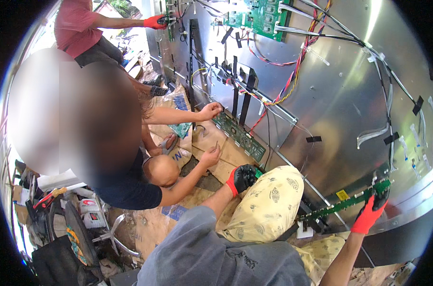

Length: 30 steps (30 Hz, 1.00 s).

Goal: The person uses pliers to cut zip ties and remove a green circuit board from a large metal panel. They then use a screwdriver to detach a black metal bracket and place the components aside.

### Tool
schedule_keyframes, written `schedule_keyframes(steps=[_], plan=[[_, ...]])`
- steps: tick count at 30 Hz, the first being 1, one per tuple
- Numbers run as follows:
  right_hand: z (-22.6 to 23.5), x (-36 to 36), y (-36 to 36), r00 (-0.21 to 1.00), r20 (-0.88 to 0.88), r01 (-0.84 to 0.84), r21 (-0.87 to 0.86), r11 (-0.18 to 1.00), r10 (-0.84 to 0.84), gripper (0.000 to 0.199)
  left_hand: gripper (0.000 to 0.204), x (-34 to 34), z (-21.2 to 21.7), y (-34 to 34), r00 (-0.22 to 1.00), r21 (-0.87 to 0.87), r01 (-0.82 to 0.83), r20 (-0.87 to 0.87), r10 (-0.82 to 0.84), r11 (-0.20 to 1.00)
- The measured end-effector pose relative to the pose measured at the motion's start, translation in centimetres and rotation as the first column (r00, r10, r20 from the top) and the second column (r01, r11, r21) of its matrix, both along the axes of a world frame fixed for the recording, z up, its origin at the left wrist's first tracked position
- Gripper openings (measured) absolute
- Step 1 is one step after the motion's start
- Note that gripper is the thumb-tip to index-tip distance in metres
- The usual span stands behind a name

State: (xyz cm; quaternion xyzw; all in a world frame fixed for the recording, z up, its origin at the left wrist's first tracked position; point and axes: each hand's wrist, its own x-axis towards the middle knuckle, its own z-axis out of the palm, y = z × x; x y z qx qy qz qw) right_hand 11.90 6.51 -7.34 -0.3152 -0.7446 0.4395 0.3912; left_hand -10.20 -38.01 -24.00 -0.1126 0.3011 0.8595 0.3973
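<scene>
In a red glove with a black palm, my right hand is closed on the end of a long, narrow green circuit board. The board lies slanted along the lower part of a large metal panel. My left hand, gloved the same way, is closed beside my raised knee. A bit of green shows at its fingertips; what the hand holds is mostly hidden. Just beyond it, a wider green circuit board leans by the panel's lower edge, near a co-worker's bare hand.
A crouching co-worker's other hand is close to my left hand. Farther back, another person's red-gloved hand touches the panel's far end. Wire bundles and a green board are on the panel. Cardboard covers the ground; clutter lies left.
</scene>
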Motion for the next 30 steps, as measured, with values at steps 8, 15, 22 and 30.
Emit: schedule_keyframes(steps=[8, 15, 22, 30], plan=[[0.8, 1.2, 0.1, 0.992, 0.118, 0.037, 0.011, 0.999, -0.038, 0.059, 0.02, 4.6, 3.0, -3.1, 0.987, 0.057, -0.161, 0.015, 0.161, 0.985], [3.3, 3.2, -0.2, 0.997, 0.072, -0.001, 0.291, 0.957, -0.021, 0.062, 0.017, 5.7, 8.9, -4.7, 0.973, -0.236, -0.226, -0.018, 0.228, 0.945], [4.1, 5.0, -1.8, 0.949, -0.315, -0.027, -0.005, 1.0, 0.024, 0.049, 0.017, 4.1, 20.3, -4.2, 0.938, -0.217, -0.315, -0.218, 0.269, 0.924], [2.6, 7.8, -12.3, 0.652, -0.752, -0.758, -0.65, 0.054, 0.094, 0.042, 0.024, 12.0, 33.8, 8.2, 0.385, -0.698, -0.164, -0.696, -0.606, 0.697]])
